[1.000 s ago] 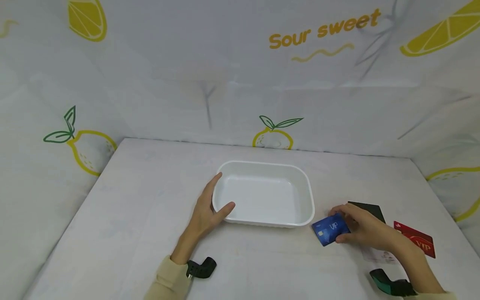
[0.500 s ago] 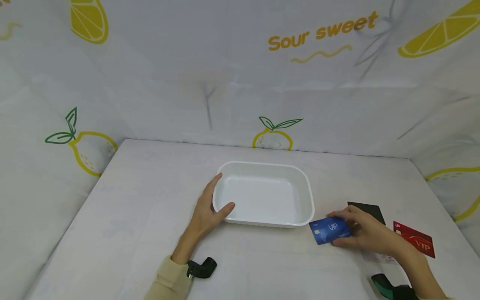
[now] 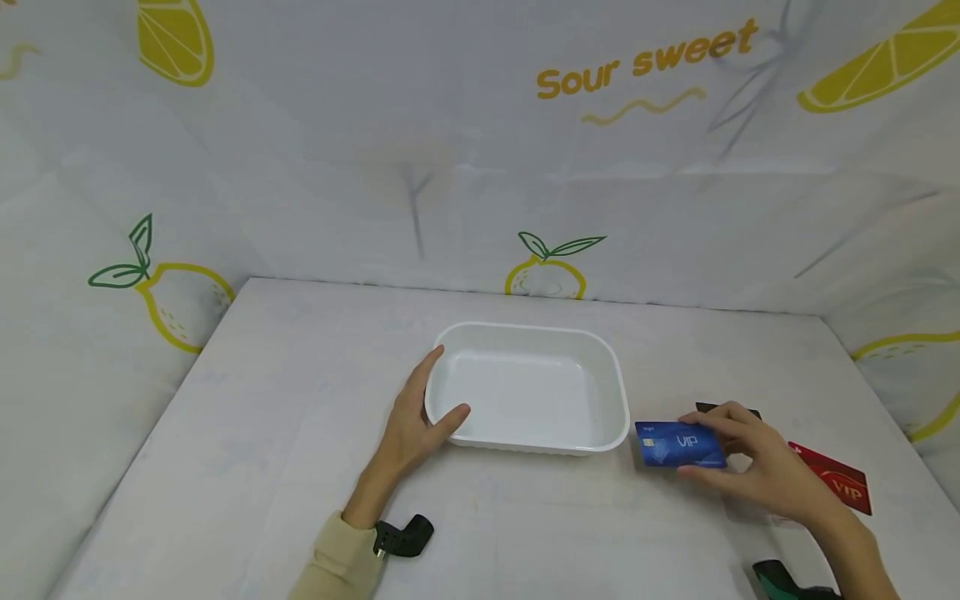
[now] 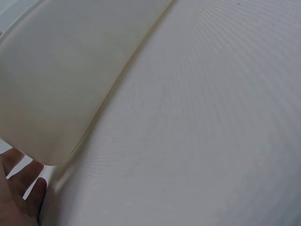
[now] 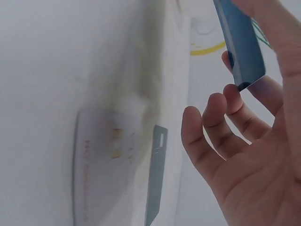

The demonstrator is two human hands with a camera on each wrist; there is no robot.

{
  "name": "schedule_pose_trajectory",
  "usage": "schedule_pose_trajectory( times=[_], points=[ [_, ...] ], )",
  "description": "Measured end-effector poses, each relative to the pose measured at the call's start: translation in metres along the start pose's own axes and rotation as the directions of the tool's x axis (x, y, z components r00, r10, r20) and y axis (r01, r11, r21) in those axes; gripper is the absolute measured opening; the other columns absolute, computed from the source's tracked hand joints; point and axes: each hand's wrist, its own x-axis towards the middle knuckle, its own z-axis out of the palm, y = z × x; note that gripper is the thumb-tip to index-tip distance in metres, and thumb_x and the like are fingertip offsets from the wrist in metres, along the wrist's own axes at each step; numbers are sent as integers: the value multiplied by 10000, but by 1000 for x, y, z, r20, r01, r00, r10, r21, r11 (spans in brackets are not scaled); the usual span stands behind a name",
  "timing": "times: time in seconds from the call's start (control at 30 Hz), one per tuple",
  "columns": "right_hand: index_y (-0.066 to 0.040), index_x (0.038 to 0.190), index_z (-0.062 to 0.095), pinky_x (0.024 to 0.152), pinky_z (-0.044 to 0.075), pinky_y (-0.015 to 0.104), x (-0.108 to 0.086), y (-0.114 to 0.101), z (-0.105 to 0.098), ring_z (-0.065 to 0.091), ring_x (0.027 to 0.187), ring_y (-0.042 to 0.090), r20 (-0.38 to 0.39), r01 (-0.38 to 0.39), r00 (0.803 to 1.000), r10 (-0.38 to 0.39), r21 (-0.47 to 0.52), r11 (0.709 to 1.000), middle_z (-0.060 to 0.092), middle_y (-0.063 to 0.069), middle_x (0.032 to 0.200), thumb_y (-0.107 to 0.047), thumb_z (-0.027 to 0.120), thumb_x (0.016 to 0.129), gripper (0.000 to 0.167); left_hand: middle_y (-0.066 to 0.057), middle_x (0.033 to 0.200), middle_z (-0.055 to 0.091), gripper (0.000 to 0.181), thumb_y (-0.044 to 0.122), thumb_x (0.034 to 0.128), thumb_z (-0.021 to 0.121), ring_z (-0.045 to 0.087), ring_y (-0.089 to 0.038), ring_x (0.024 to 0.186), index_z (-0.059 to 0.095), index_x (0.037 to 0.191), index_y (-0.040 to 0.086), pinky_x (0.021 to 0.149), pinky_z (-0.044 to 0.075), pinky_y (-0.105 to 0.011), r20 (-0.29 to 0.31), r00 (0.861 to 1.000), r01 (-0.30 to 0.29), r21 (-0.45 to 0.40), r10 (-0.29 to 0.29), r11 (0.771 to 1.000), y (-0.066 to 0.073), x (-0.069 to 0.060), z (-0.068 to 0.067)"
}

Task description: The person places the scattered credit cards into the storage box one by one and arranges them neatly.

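In the head view a white rectangular plastic tray (image 3: 525, 392) stands mid-table with nothing in it. My left hand (image 3: 412, 425) grips its left end, thumb over the front rim and fingers along the left side; the left wrist view shows the tray's outer wall (image 4: 70, 80) and a few fingertips. Just right of the tray, my right hand (image 3: 757, 458) pinches a blue VIP card (image 3: 678, 444) by its right end between thumb and fingers. The card is held above the table, printed face visible. In the right wrist view the blue card (image 5: 242, 44) appears nearly edge-on.
Below and beyond the right hand lie a red VIP card (image 3: 836, 479), a black card (image 3: 703, 407) partly covered by the hand, and a pale card (image 5: 106, 165) with printed marks. A lemon-print cloth (image 3: 337, 167) closes off the table's back and sides.
The blue card has turned to lie straighter across the view and, after a slight leftward shift, moved right with my right hand. My left hand and the tray stay put.
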Motion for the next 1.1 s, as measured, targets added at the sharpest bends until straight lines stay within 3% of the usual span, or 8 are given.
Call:
schedule_pose_trajectory(
  times=[0.23, 0.47, 0.7, 0.93, 1.1],
  points=[
    [-111, 1237, 707, 799, 485, 31, -1, -5, -3, 522, 985, -103, -64, 67, 996, -63, 73, 995, 544, -160, 1055, -21, 910, 688, 592, -184, 1602, 425, 881, 470, 866, 690, 429, -386, 1472, 342, 1592, 114, 1174, 361, -628, 0, 1000, -1, 3, 1, 1000, 2, 0, 0],
    [-118, 1237, 707, 815, 469, 0, 5, -19, -2, 522, 1009, -125, -104, 44, 994, -35, 91, 995, 539, -157, 1070, -32, 895, 718, 558, -182, 1612, 411, 881, 467, 865, 688, 407, -383, 1489, 340, 1593, 113, 1184, 348, -629, 5, 1000, 8, -1, -8, 1000, 2, 0, 0],
    [-132, 1206, 724, 758, 513, 44, 23, -42, 5, 545, 955, -113, -157, 53, 987, -40, 81, 995, 559, -114, 1033, -80, 915, 706, 537, -190, 1601, 427, 879, 471, 865, 687, 416, -389, 1483, 351, 1585, 95, 1183, 349, -632, -11, 1000, -10, 15, 11, 1000, 2, 0, 0],
    [-125, 1199, 732, 786, 516, 78, 47, -68, 18, 565, 960, 75, -175, 82, 982, -65, 96, 992, 586, 17, 1005, -108, 924, 700, 535, -193, 1602, 423, 874, 452, 866, 688, 412, -391, 1485, 347, 1586, 91, 1184, 346, -634, -9, 1000, -8, 12, 8, 1000, 2, 0, 0],
    [-107, 1214, 729, 759, 516, 104, 60, -84, 29, 545, 939, 38, -159, 96, 985, -73, 144, 985, 580, 16, 1023, -103, 916, 724, 524, -183, 1607, 419, 875, 442, 859, 695, 411, -384, 1486, 347, 1589, 111, 1183, 349, -631, -7, 1000, 12, 2, -12, 1000, 3, -1, 0]
  ],
)
